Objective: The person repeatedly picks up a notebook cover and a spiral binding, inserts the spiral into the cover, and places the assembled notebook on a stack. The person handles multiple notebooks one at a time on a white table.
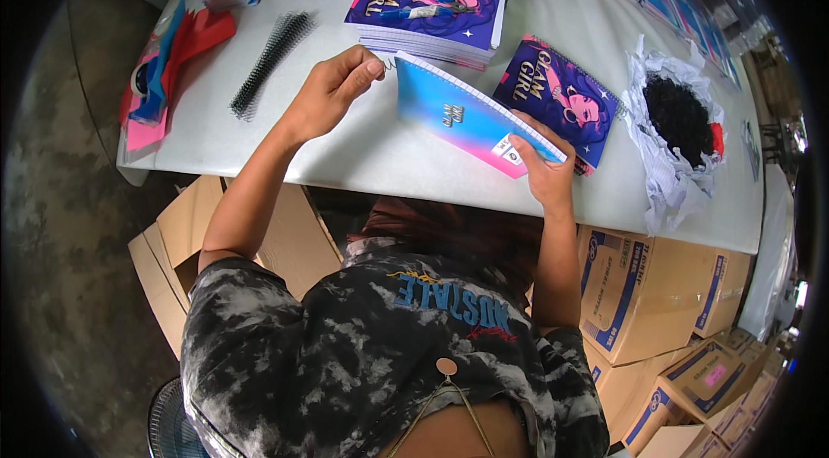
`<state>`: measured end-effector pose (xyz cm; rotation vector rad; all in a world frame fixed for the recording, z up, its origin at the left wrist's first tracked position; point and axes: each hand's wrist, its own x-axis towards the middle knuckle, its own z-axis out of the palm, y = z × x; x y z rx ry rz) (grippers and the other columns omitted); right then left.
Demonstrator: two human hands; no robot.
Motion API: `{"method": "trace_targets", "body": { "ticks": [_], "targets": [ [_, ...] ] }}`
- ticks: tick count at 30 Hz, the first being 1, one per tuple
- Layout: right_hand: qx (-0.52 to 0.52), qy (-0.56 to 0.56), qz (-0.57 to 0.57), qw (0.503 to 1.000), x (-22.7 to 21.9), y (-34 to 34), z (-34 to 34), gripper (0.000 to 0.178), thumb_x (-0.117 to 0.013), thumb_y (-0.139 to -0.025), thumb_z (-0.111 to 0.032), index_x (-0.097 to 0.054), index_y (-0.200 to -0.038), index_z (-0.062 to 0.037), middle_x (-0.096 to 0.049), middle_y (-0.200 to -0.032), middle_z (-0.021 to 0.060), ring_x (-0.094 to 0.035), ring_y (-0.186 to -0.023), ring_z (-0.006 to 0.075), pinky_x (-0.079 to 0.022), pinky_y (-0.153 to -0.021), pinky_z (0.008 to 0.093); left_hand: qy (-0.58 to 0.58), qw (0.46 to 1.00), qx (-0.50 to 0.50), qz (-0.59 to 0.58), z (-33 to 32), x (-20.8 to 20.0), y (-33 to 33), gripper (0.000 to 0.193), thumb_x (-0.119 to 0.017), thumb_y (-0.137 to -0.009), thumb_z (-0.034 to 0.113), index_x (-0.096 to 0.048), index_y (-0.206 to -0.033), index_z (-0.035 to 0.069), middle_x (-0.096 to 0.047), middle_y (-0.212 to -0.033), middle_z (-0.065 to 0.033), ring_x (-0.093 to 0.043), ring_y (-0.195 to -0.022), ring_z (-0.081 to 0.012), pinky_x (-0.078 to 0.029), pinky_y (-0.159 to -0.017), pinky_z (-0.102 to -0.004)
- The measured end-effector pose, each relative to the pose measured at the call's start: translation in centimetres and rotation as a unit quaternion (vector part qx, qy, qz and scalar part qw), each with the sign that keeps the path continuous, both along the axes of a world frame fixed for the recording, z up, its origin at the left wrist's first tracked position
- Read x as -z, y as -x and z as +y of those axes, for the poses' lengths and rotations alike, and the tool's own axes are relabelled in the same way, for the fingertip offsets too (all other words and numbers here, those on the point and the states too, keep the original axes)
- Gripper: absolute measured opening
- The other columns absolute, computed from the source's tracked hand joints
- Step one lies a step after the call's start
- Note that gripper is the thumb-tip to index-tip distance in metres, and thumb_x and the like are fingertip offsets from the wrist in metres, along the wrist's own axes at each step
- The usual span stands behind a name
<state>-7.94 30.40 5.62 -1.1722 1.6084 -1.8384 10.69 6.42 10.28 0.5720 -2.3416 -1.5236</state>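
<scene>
- Head view: a blue-and-pink notebook [471, 113] is held tilted above the white table [345, 147], back cover up, at the middle of the near edge.
- The notebook's lower right corner is gripped by the right hand [542, 166], thumb on the cover and fingers curled beneath.
- The left hand [332, 91] is closed in a pinch, thumb against forefinger, at the notebook's upper left corner; a thin wire end seems to be pinched there, though it is too small to be told surely.
- A purple-covered notebook [560, 100] is laid flat just beyond the right hand, and a stack of like purple notebooks [427, 9] is set behind the held one.
- A black spiral coil [272, 61] is laid on the table left of the left hand.
- A crumpled white wrapping holding black coils [678, 117] is seen at the right.
- Cardboard boxes [643, 294] are stacked under the table.
</scene>
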Motion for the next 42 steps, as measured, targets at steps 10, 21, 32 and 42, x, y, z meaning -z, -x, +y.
{"method": "trace_targets", "body": {
  "ticks": [10,21,32,42],
  "targets": [
    [-0.034,0.002,0.027,0.999,-0.8,0.0,0.1,0.025,-0.06,-0.08,0.002,-0.062,-0.105,0.0023,-0.066,-0.098,0.0091,-0.059,-0.083,0.009,-0.047,-0.074,0.0222,0.151,0.984,0.075,0.064,-1.2,-3.3,1.1,0.02,-0.063,-0.082,0.015,-0.057,-0.098,0.005,-0.057,-0.093,0.0005,-0.051,-0.077,-0.0117,-0.042,-0.068,-0.0256],
    [-0.003,0.028,0.142,0.989,0.5,-0.8,-0.4,0.031,-0.056,-0.077,0.008,-0.062,-0.107,0.0001,-0.066,-0.101,0.0121,-0.064,-0.085,0.0158,-0.049,-0.074,0.0242,0.543,0.832,0.093,-0.067,0.5,-5.8,2.2,0.044,-0.071,-0.072,0.018,-0.053,-0.111,0.009,-0.054,-0.111,-0.0094,-0.049,-0.106,-0.0261,-0.035,-0.091,-0.0372],
    [0.021,0.06,0.196,0.979,0.7,-2.9,-0.2,0.036,-0.058,-0.072,0.007,-0.062,-0.107,-0.0007,-0.064,-0.104,0.0135,-0.062,-0.097,0.0249,-0.049,-0.083,0.0303,0.718,0.687,0.043,0.107,3.4,7.5,-1.8,0.097,-0.036,-0.072,0.078,-0.033,-0.135,0.004,-0.013,-0.145,-0.0235,-0.001,-0.135,-0.04,0.002,-0.1,-0.0639],
    [0.019,0.106,0.268,0.957,1.2,-3.5,-0.3,0.034,-0.066,-0.072,-0.002,-0.063,-0.106,-0.0011,-0.064,-0.102,0.0154,-0.064,-0.09,0.0274,-0.051,-0.078,0.0328,0.624,0.725,-0.072,0.283,1.3,5.5,0.8,0.099,-0.023,-0.078,0.075,-0.028,-0.133,-0.008,0.002,-0.144,-0.0277,0.008,-0.132,-0.045,0.011,-0.1,-0.0602]
  ]
}}
